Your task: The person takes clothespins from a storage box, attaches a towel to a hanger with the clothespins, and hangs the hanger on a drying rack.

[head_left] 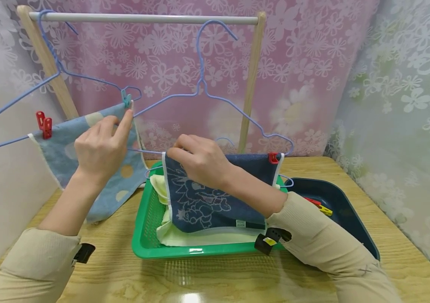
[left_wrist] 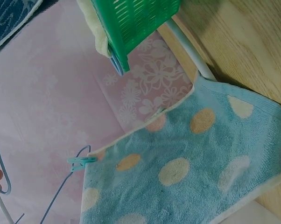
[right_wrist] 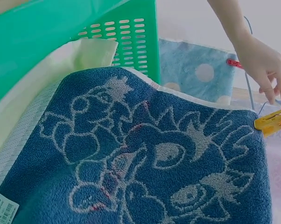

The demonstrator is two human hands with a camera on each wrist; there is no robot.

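My left hand (head_left: 102, 145) pinches the left end of a blue wire hanger (head_left: 201, 80), with the index finger stretched out. From that hanger's lower bar hangs a navy towel (head_left: 207, 202) with a cartoon pattern, fastened at its right corner by a red clothespin (head_left: 273, 158). My right hand (head_left: 201, 162) is at the towel's upper left corner. In the right wrist view its fingertips pinch a yellow clothespin (right_wrist: 271, 122), which bites the towel's edge. Beside my left hand, a light blue dotted towel (left_wrist: 178, 163) hangs by a teal clothespin (head_left: 126, 99) and a red clothespin (head_left: 44, 125).
A second blue hanger (head_left: 60, 69) carries the dotted towel from the rack's rod (head_left: 142, 17). Below the navy towel stands a green basket (head_left: 150, 227) holding pale yellow cloth (head_left: 196, 239). A dark tray (head_left: 336, 191) with several clothespins (head_left: 324, 209) is at the right.
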